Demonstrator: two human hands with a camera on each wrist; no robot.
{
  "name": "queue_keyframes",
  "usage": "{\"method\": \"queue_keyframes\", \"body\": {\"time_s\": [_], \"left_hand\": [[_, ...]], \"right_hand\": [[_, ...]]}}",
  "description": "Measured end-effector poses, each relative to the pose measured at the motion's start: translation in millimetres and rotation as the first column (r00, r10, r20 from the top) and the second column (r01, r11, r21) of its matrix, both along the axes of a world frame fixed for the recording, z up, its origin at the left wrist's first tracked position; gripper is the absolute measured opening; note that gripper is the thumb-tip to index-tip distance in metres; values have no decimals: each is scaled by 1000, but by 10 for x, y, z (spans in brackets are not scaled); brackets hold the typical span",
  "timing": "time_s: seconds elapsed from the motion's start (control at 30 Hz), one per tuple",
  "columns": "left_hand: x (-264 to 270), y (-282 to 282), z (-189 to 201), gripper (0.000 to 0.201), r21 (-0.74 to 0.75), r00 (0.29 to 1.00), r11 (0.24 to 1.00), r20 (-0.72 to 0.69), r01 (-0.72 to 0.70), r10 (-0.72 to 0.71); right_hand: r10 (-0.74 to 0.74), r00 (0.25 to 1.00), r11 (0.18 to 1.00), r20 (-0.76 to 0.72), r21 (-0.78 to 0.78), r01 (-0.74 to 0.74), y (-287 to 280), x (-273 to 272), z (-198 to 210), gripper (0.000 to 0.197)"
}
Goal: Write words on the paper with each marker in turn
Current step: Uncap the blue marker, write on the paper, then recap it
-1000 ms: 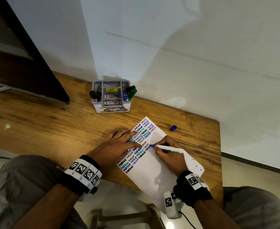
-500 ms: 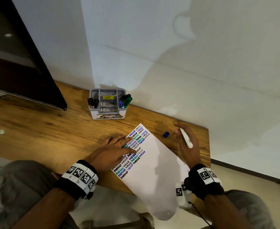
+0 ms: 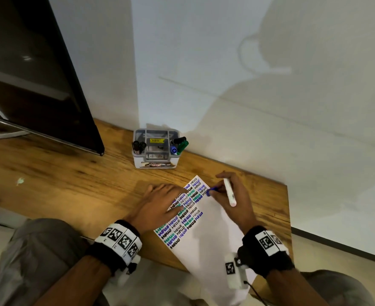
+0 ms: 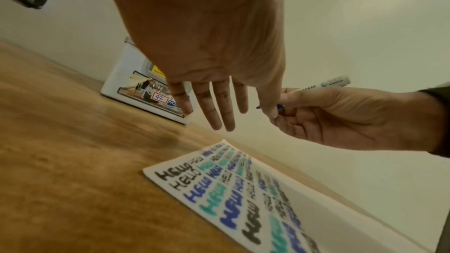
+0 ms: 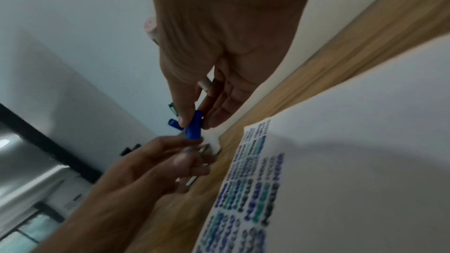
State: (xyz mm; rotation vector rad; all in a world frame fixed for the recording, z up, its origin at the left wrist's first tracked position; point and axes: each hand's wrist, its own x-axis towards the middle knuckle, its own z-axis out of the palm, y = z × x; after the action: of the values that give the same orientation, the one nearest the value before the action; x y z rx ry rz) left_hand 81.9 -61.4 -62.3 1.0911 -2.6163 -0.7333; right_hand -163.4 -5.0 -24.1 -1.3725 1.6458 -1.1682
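Across the wooden worktop [image 3: 71,186] the paper [image 3: 210,244] lies slantwise from 12 o'clock toward 6, and its near end hangs past the worktop's front edge. The left hand [image 3: 160,204] is flat and relaxed with straight fingers. The left wrist view shows it hovering above the sheet rather than pressing on it. With nothing pinning the paper, the overhanging part could pull it toward 6 o'clock, or a brush from either wrist could skew the rows of HELLO.

At 11 o'clock from the paper, against the wall, stands the organizer [image 3: 138,161] with the other markers [image 3: 179,145]. Reaching for it across the fresh writing risks smearing ink that may not be dry.

The right hand [image 3: 237,202], at 1 o'clock over the sheet's far corner, is curled round the white marker [image 3: 229,192], with the barrel angled up toward 12. Its thumb and fingertips also pinch the small blue cap [image 3: 212,190]. The right wrist view is blurred, but the cap seems to sit crosswise and not yet on the tip. Holding two things in one hand makes a weak grip. If the cap slips it could roll off the worktop's right edge at 3 o'clock. A bare tip this near the left hand's fingers could mark the skin or dot the paper.
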Motion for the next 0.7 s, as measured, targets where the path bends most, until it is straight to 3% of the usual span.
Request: {"method": "queue_keyframes", "body": {"time_s": [0.17,0.3,0.43,0.53,0.7], "left_hand": [[-17,-23,123,40,118,978,991,-194,-59,81],[10,-45,156,27,195,953,978,-276,-75,128],[33,-59,179,20,268,916,949,-314,-167,250],[42,-79,207,20,365,874,911,-358,-193,328],[29,-66,241,20,415,848,889,-384,-195,366]], "right_hand": [[118,972,992,204,-75,-105,86,558,95,39],[106,985,994,136,-43,-101,74,726,98,38],[88,987,996,134,-13,-87,69,706,212,29],[13,964,999,266,37,-23,103,647,335,24],[27,947,998,319,49,-45,124,573,323,15]]}}
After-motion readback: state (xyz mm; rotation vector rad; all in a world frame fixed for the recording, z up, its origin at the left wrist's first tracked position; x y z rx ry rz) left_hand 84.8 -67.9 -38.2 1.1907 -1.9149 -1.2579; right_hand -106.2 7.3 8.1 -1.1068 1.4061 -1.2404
